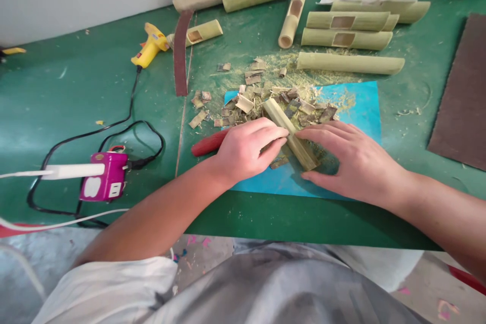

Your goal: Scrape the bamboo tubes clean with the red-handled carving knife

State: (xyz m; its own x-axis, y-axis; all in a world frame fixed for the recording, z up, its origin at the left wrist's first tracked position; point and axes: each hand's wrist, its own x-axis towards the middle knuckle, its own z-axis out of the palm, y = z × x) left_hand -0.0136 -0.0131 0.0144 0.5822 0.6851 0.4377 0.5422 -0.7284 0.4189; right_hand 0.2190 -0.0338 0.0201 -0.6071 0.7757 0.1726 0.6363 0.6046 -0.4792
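A split bamboo piece (pixel 301 151) lies slantwise in front of me, over a blue sheet (pixel 360 111) and a heap of bamboo chips (pixel 245 104). My left hand (pixel 248 149) has its thumb and fingers pressed together at the left edge of the bamboo. Whatever sits in that pinch is hidden. From the other side, my right hand (pixel 353 162) reaches in with fingers stretched and thumb apart, its fingertips touching the bamboo's right edge. A red handle (pixel 208 143) sticks out from behind my left hand; the rest of that tool is covered.
Notched bamboo tubes (pixel 345 38) lie at the back of the green table (pixel 212 212). At left are a yellow glue gun (pixel 152 45), a brown sandpaper strip (pixel 182 55) and a purple power adapter (pixel 104 176) with cords. A brown sheet (pixel 463 91) lies at right.
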